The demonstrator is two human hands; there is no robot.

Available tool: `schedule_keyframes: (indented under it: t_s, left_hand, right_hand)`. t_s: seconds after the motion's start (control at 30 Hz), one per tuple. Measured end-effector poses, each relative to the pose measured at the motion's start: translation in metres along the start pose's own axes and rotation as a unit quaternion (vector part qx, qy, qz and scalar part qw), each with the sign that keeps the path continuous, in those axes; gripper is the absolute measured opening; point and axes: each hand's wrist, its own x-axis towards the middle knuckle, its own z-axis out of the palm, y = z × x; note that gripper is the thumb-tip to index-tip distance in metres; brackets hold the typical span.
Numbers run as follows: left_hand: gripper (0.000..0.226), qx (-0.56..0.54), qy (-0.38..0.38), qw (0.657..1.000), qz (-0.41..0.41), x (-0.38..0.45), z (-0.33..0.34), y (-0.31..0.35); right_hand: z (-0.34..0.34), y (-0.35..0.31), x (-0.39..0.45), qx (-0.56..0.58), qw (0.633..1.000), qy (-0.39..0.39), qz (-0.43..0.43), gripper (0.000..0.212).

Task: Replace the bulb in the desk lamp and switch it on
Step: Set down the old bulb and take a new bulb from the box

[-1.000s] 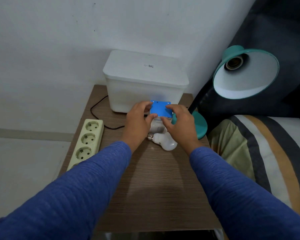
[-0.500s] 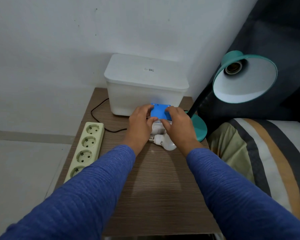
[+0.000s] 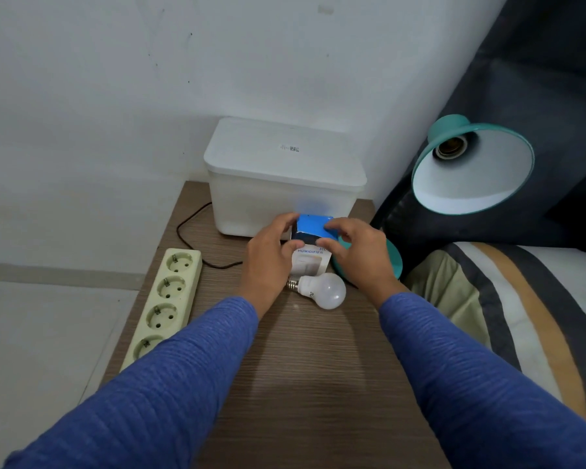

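Bulb (image 3: 322,291) lies on its side on the bench (image 3: 305,384), screw base toward my left hand (image 3: 270,262), just in front of the small blue-topped box (image 3: 313,243). My left fingers (image 3: 290,220) pinch the box's left side; my right hand (image 3: 359,252) has its fingers curled on the blue top and right edge. Desk lamp (image 3: 471,167) stands to the right, its shade tilted toward me and socket bare. Behind the box sits a white container (image 3: 281,177); a power strip (image 3: 164,302) lies along the bench's left edge.
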Motion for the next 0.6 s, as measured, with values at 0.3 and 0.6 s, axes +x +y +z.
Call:
schedule_keyframes:
  t_s: [0.3,0.6]
  left_hand:
    - [0.078,0.054,-0.080,0.994,0.049,0.008,-0.004,-0.001]
    - [0.086,0.237,-0.179,0.948,0.116,0.027,-0.016,0.004]
  right_hand:
    - [-0.002,-0.020,0.030,0.106,0.984,0.117,0.080,0.023]
    - [0.003,-0.015,0.020,0.094,0.985,0.129,0.065,0.040]
